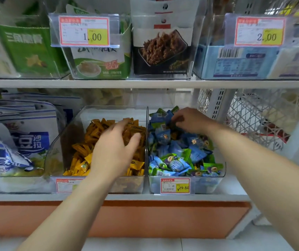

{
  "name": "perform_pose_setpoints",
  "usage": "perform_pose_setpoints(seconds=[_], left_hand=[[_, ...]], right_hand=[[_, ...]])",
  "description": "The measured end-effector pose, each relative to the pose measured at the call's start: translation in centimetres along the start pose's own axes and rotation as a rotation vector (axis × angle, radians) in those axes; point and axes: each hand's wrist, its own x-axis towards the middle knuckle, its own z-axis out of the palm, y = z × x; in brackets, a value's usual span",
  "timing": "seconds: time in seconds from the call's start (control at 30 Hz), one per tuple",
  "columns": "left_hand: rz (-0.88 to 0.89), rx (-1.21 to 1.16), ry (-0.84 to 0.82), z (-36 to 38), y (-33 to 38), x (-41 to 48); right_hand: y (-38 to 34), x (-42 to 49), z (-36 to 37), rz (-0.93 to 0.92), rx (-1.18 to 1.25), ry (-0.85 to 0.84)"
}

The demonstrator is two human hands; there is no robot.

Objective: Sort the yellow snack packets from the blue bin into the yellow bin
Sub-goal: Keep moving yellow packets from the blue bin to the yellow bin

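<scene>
Two clear bins stand side by side on the lower shelf. The left bin (pixel 98 185) holds a heap of yellow snack packets (pixel 83 151). The right bin (pixel 199 185) is full of blue and green packets (pixel 177 163). My left hand (pixel 116 147) hovers over the yellow heap, fingers spread and slightly blurred, with nothing visibly held. My right hand (pixel 190 120) reaches into the back of the blue bin, fingers curled down among the packets and pinching at something dark there; what it holds is hidden by the fingers.
Large blue-and-white snack bags (pixel 18 142) fill the bin to the left. A white lattice basket (pixel 257 116) sits to the right behind a shelf post. The upper shelf (pixel 145 83) carries clear bins of bagged snacks with price tags.
</scene>
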Motion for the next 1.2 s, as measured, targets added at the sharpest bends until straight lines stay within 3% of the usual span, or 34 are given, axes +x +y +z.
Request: perform_pose_setpoints(seconds=[0.13,0.27,0.43,0.57,0.77,0.9,1.1,1.2], left_hand=[[0.128,0.053,-0.173,2.3,1.4,-2.1],[0.189,0.148,-0.190,3.3,0.3,-3.1],[0.186,0.136,-0.192,3.4,-0.2,-3.1],[0.182,0.142,-0.194,3.2,0.1,-3.3],[0.151,0.102,-0.246,2.8,0.1,-3.0],[0.101,0.027,-0.260,2.5,0.3,-2.8],[0.177,-0.046,-0.067,1.8,2.9,-2.4],[0.156,-0.244,-0.092,1.6,5.0,-2.5]], right_hand=[[0.1,1.7,0.6,-0.037,-0.138,-0.263],[0.8,2.1,0.5,-0.067,-0.083,-0.379],[1.1,2.3,1.7,-0.110,-0.244,-0.282],[0.8,1.5,1.2,-0.121,-0.205,-0.178],[1.4,-0.1,-0.3,-0.088,0.075,0.022],[1.8,-2.3,-1.5,0.019,0.444,0.159],[-1.0,-7.4,-2.7,0.061,0.876,0.306],[-3.7,-10.5,-2.5,0.022,1.033,0.305]])
